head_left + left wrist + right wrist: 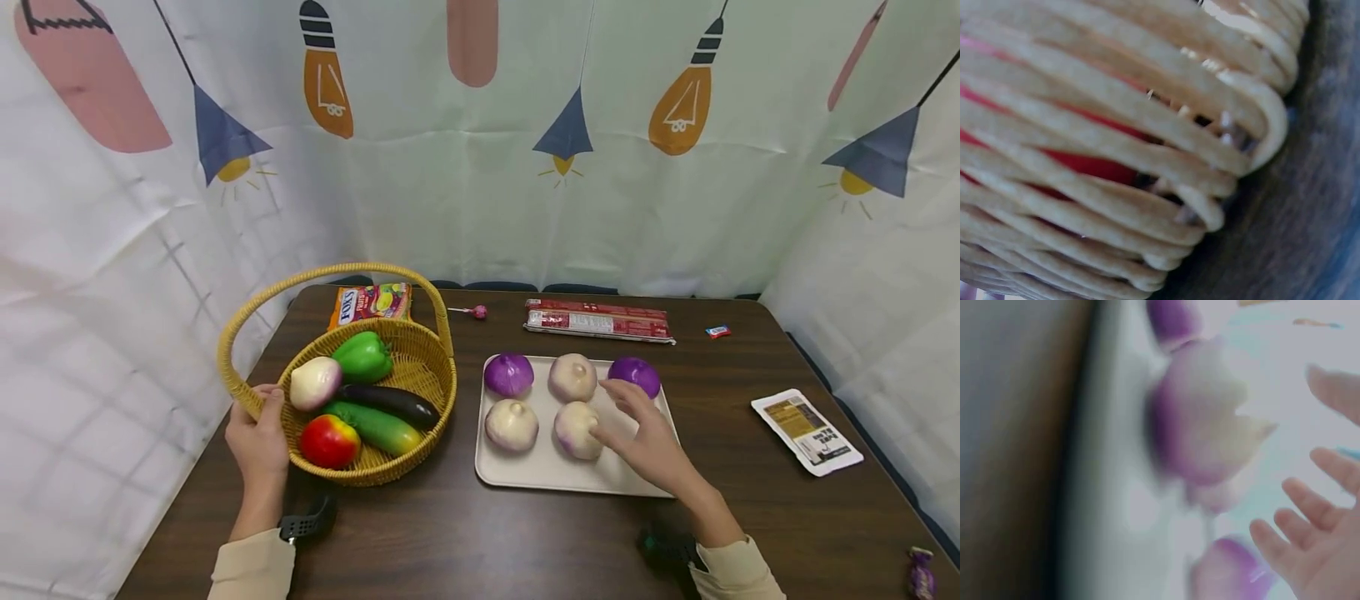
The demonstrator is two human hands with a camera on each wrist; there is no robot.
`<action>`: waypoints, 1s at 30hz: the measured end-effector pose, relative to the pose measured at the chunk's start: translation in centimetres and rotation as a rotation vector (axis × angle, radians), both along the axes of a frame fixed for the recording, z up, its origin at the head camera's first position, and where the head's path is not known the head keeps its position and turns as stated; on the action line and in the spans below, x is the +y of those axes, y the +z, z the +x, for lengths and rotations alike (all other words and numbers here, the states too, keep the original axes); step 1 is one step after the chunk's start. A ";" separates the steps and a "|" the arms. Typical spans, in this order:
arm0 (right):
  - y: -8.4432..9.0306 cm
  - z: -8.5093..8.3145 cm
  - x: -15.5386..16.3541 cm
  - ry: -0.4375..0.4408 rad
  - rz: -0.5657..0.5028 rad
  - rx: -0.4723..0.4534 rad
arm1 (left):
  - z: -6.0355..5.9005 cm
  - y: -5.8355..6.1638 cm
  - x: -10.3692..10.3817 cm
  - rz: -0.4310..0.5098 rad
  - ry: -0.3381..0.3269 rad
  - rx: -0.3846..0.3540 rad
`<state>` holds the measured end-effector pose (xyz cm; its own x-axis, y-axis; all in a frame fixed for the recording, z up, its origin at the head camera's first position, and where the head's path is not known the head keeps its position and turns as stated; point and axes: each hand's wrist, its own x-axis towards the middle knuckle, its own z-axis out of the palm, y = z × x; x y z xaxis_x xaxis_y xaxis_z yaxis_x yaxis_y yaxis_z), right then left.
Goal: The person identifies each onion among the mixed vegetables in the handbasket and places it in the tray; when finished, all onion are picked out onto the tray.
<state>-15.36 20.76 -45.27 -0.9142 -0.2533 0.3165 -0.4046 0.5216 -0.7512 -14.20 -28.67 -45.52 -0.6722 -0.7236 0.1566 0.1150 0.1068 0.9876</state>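
My left hand (258, 442) grips the yellow wicker basket (375, 477) at its left side, near the foot of the arched handle. Inside lie a purple-white turnip (315, 383), a green bell pepper (363, 357), an eggplant (390, 403), a cucumber (378, 427) and a red-yellow fruit (330, 442). In the left wrist view, the basket's weave (1116, 144) fills the picture. Over the right part of a white tray (517, 477), my right hand (648, 437) has its fingers spread beside the front middle turnip (578, 430). The right wrist view shows these fingers apart from the turnips.
Several other turnips (512, 425) sit on the tray. Along the back lie a Fox's candy bag (371, 303), a lollipop (477, 312) and long red packets (597, 322). A white pouch (807, 432) and small wrapped candies (717, 332) are at the right.
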 end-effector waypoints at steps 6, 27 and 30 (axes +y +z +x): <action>4.7 -0.1 -5.2 0.072 -0.117 0.100 | 0.2 -0.1 0.0 0.014 0.015 -0.009; 3.6 -5.6 -28.7 0.332 -0.245 -0.270 | 0.0 0.0 0.3 -0.201 0.093 -0.042; 3.5 -6.3 -30.4 0.323 -0.188 -0.293 | 0.1 0.0 0.3 -0.202 0.096 -0.057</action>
